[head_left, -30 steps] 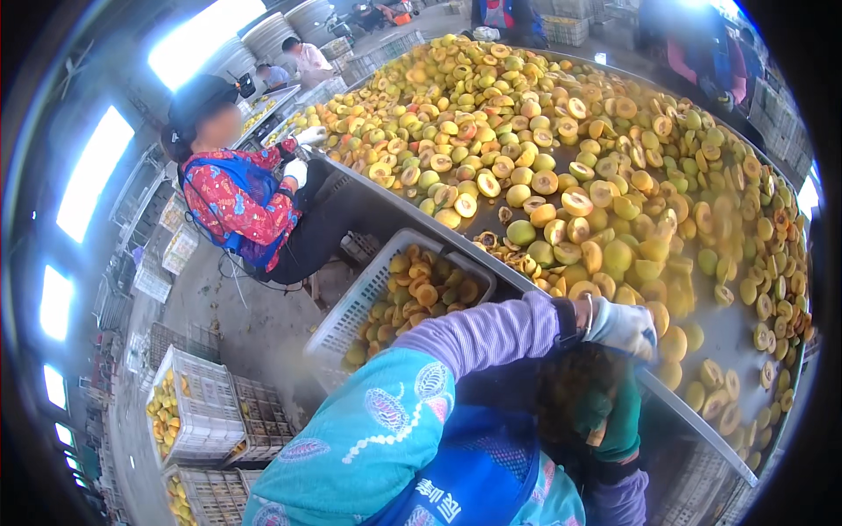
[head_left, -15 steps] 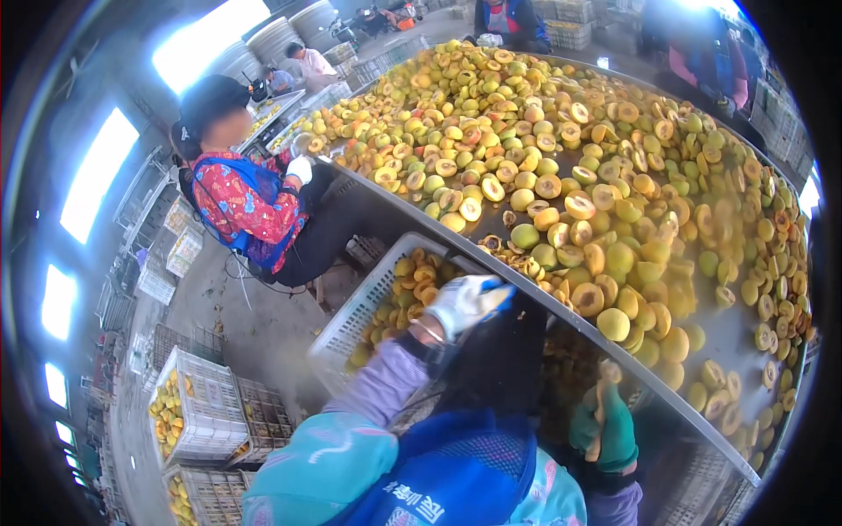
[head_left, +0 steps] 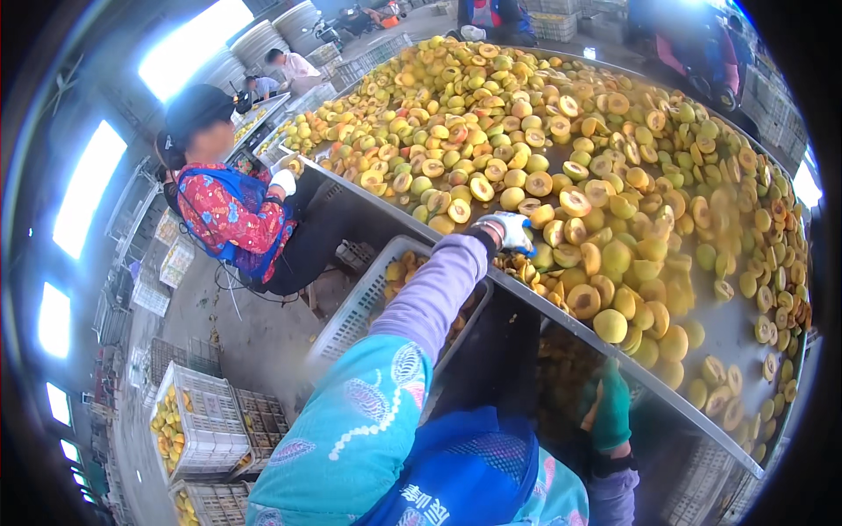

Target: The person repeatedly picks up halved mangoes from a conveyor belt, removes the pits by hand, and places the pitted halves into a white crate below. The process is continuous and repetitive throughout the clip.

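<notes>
My left hand (head_left: 510,233), in a white glove with blue fingertips, reaches over the rim of the metal table onto the fruit. Its fingers curl down among the peach halves (head_left: 574,203); what lies under them is hidden. Lower right, below the table edge, my right hand (head_left: 611,414) wears a green glove. It is closed around something tan and narrow that I cannot make out. Under my left forearm stands a light plastic crate (head_left: 349,307) with peach halves in it, partly covered by my sleeve.
The raised metal rim (head_left: 605,346) runs diagonally between me and the heap. A co-worker in a red patterned top (head_left: 232,206) sits at the left. Crates of fruit (head_left: 202,421) are stacked lower left. More people (head_left: 495,17) are beyond the table.
My left hand has moved from above the crate, up and right over the rim, to the fruit. My right hand stays below the edge, turned slightly. The view has shifted a little.
</notes>
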Available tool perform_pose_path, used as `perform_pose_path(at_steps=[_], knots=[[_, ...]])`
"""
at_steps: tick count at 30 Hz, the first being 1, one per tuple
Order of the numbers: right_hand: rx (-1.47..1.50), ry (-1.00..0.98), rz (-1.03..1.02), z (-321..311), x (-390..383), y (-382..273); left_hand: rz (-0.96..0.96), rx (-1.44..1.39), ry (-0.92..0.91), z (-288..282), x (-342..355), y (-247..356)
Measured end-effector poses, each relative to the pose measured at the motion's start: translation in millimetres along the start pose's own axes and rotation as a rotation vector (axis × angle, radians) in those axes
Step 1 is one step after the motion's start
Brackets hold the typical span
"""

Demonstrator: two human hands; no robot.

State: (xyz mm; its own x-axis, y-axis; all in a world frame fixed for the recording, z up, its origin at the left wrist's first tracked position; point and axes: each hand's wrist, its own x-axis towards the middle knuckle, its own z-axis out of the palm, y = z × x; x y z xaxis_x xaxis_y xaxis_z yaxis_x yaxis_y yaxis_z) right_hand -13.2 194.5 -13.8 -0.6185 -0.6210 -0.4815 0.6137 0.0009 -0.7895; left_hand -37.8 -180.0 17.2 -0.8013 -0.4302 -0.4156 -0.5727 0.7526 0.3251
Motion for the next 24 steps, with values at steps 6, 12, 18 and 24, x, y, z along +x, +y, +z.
perform_pose_path(at_steps=[6,12,18,24], knots=[[-0.095,-0.006,-0.070,22,-23,-5,0.159,0.353,0.099,30,17,-29],[0.185,0.064,0.019,-11,6,14,0.523,-1.352,-0.278,-12,-30,-47],[-0.719,0.089,-0.546,8,19,20,0.477,-1.433,-0.055,60,-103,35],[-0.802,0.234,-0.667,43,-8,-18,0.674,-0.948,0.150,82,-129,90]])
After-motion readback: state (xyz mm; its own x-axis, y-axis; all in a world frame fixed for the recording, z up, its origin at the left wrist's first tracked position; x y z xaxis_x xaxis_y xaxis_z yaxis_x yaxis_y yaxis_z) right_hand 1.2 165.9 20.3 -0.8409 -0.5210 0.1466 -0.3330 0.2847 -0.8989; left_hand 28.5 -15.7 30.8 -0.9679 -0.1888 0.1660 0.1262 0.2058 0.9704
